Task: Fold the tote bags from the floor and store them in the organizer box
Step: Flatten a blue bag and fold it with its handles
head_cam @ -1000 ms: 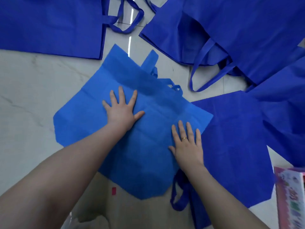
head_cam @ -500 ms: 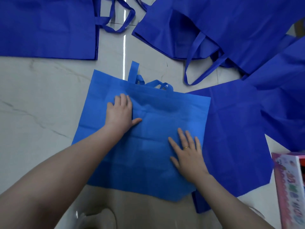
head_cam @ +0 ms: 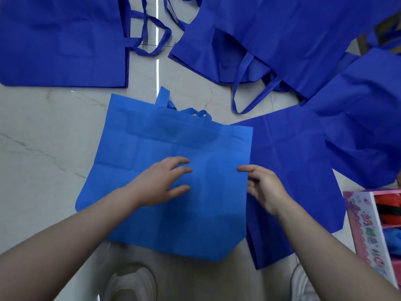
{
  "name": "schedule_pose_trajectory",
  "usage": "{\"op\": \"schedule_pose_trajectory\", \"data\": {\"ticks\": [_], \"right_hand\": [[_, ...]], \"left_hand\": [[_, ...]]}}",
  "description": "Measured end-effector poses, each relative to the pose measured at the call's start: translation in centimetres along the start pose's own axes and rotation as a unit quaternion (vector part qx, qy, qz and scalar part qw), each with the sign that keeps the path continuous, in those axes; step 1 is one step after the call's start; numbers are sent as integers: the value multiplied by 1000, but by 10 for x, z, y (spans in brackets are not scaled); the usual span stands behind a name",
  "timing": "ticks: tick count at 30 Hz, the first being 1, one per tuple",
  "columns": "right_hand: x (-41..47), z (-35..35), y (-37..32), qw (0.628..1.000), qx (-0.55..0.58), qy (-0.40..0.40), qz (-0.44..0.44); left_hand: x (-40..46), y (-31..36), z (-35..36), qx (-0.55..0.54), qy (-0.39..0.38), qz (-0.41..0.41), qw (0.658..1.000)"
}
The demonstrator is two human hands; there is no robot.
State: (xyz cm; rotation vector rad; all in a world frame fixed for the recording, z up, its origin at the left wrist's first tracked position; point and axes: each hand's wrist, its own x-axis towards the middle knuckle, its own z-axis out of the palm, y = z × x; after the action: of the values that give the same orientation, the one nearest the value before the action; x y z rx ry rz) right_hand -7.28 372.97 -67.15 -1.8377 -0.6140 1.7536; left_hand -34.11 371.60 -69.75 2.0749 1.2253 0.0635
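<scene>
Although several darker bags lie scattered about, the head view settles on one lighter blue tote bag spread flat on the pale marble floor, handles pointing away from the person, just in front of a white shoe. Its right edge overlaps a dark blue tote bag lying beside it. The left hand rests on the middle of the cloth, fingers loosely spread and bent a little, pressing rather than grasping; its grip has hold of nothing. The right hand is at the bag's right edge, thumb on top and fingers seeming to slip beneath, so its grip looks closed in a pinch on that edge, though the underside is hidden. At the far right stands the pink organizer box, with red and blue cloth showing in its compartments.

To my eye the bag is thin, light non-woven fabric: limp, holding old creases, prone to sliding on the polished floor. It wants taking by an edge or corner while the other palm pins the middle, and the handles probably need tucking in before the fold. More dark blue bags wait further off
</scene>
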Motion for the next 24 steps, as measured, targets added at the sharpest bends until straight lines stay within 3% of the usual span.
{"op": "schedule_pose_trajectory", "data": {"ticks": [3,5,9,13,15,17,20,22,24], "right_hand": [[-3,2,-13,995,51,-76,-39],[-3,5,-15,994,-36,-79,-73],[4,12,-14,960,-250,38,-118],[9,16,-11,944,-301,88,-100],[9,13,-8,924,-347,89,-136],[2,5,-7,884,-419,37,-206],[-18,-7,-5,872,-408,-145,-227],[-28,-7,-2,890,-357,-202,-199],[-31,0,0,933,-259,-178,-176]], "left_hand": [[-12,16,-16,-37,-39,15,998],[-16,27,-23,-50,-73,24,996],[-22,40,-31,-12,-112,51,992],[-25,47,-39,75,-113,23,991],[-18,50,-47,111,-116,-24,987],[-12,50,-59,153,-113,-64,980],[-4,53,-77,216,-126,-89,964],[4,58,-84,245,-132,-95,956],[16,59,-76,271,-59,-58,959]]}}
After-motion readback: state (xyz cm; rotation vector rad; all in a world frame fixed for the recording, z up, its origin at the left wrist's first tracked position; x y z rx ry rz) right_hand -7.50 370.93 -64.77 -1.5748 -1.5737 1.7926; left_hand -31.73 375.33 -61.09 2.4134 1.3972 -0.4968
